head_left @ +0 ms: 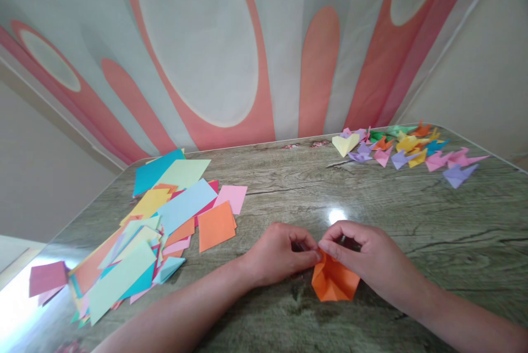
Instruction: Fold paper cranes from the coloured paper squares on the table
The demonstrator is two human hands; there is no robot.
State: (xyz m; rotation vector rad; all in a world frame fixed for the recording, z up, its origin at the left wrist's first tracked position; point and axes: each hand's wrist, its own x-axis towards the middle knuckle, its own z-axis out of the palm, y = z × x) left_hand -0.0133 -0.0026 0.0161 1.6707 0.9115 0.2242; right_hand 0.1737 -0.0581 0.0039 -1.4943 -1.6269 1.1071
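Note:
A creased sheet of orange origami paper (336, 281) is partly folded, its lower part spread open toward me. My left hand (284, 254) pinches its upper left corner between thumb and forefinger. From the other side, my right hand (355, 244) grips the top edge, thumb against forefinger. The two hands' fingertips nearly meet at the top of the paper, and they hide the folds there.
Loose coloured paper sheets (124, 281) lie in a spread pile on the left of the wood-grain table (268, 309). An orange square (216, 226) sits at the pile's right side. Several folded paper birds (408, 144) stand at the back right. A patterned curtain (284, 67) hangs behind.

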